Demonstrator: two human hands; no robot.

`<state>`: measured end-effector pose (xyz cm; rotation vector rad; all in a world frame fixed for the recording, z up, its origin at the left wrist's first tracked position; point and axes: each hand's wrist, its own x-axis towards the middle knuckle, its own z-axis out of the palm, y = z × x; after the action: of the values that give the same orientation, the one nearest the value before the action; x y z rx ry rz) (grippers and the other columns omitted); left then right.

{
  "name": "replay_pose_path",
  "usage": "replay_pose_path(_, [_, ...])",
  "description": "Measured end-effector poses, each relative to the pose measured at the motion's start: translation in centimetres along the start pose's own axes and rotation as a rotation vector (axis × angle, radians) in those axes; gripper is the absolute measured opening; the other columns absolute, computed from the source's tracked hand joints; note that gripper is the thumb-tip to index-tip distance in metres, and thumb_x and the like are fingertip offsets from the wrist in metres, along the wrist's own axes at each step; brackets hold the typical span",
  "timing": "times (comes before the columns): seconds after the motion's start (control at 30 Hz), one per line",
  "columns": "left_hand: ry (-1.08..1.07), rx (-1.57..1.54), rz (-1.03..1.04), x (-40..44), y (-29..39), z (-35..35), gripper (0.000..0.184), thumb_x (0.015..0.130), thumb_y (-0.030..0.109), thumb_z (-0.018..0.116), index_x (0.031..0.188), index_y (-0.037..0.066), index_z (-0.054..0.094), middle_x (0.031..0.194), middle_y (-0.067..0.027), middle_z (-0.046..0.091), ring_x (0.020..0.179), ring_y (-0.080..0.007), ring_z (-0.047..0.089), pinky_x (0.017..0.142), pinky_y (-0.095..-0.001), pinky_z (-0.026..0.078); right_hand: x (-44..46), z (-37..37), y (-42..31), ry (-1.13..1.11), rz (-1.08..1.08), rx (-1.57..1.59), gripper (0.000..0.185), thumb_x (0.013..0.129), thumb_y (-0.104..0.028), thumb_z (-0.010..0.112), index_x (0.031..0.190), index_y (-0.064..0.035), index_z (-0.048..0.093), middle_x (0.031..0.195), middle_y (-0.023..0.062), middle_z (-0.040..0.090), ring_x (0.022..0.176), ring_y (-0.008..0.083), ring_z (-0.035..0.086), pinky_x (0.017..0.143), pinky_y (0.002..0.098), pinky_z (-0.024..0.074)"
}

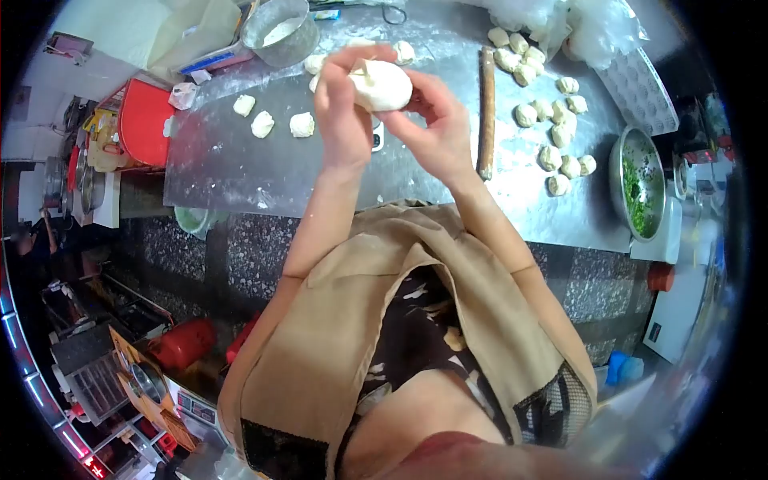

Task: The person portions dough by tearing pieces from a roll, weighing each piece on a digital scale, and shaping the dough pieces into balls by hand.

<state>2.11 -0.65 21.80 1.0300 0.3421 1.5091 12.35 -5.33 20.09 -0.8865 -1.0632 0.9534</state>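
Note:
A round white piece of dough [387,86] is held up above the metal table between my two hands. A pinched or gathered spot shows on its upper left. My left hand [340,108] curls around its left and far side. On its right edge, the thumb and fingers of my right hand [440,128] grip it. Small dough pieces lie on the table to the left, among them one dough lump [302,125] near my left wrist. Others sit just beyond my hands, partly hidden by them. A dark phone-like object [378,138] shows in part below the dough.
A wooden rolling pin [486,112] lies right of my hands, with several dough pieces [562,134] beyond it. A metal bowl [618,172] of chopped greens stands at the table's right end. A floury metal pot [300,44], plastic bags [596,32] and a red container [144,124] border the table.

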Motion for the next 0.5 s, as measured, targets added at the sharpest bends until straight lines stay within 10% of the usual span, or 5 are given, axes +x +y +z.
replay_pose_path(0.13, [0.132, 0.112, 0.158, 0.6, 1.4, -0.4, 0.049, 0.096, 0.042, 0.043, 0.066, 0.003, 0.049, 0.064, -0.0063, 0.059, 0.061, -0.0161, 0.059, 0.057, -0.0304, 0.048, -1.1, 0.5, -0.8, -0.17, -0.259, -0.339, 0.05, 0.078, -0.018, 0.069, 0.121, -0.0002, 0.051, 0.117, 0.0103, 0.054, 0.101, 0.0219, 0.058, 0.085, 0.0329, 0.049])
replay_pose_path(0.23, [0.115, 0.156, 0.15, -0.2, 0.3, 0.1, 0.033, 0.093, 0.03, 0.053, 0.075, 0.002, 0.055, 0.063, -0.0056, 0.058, 0.056, -0.0159, 0.057, 0.055, -0.0279, 0.047, -1.3, 1.5, -0.6, -0.095, 0.419, 0.946, 0.055, 0.09, -0.042, 0.039, 0.131, -0.0041, 0.038, 0.124, 0.0112, 0.048, 0.116, 0.0229, 0.047, 0.094, 0.0398, 0.0415])
replay_pose_path(0.43, [-0.173, 1.014, 0.646, -1.6, -1.6, 0.5, 0.051, 0.077, 0.031, 0.072, 0.117, 0.006, 0.052, 0.089, -0.0056, 0.063, 0.068, -0.0195, 0.061, 0.065, -0.0274, 0.048, -0.1, -0.3, 0.1, 0.061, 0.613, 0.852, 0.052, 0.094, -0.043, 0.032, 0.122, -0.0007, 0.044, 0.121, 0.0142, 0.05, 0.11, 0.0241, 0.052, 0.09, 0.0393, 0.0451])
replay_pose_path(0.5, [-0.259, 1.07, 0.495, -3.2, -1.2, 0.3, 0.049, 0.08, 0.024, 0.07, 0.119, 0.001, 0.052, 0.097, -0.0081, 0.064, 0.076, -0.0165, 0.063, 0.071, -0.0277, 0.05, -0.6, -0.5, 0.0, 0.105, 0.631, 0.817, 0.059, 0.094, -0.046, 0.03, 0.121, 0.004, 0.043, 0.121, 0.0162, 0.051, 0.113, 0.0258, 0.05, 0.094, 0.0389, 0.0432])
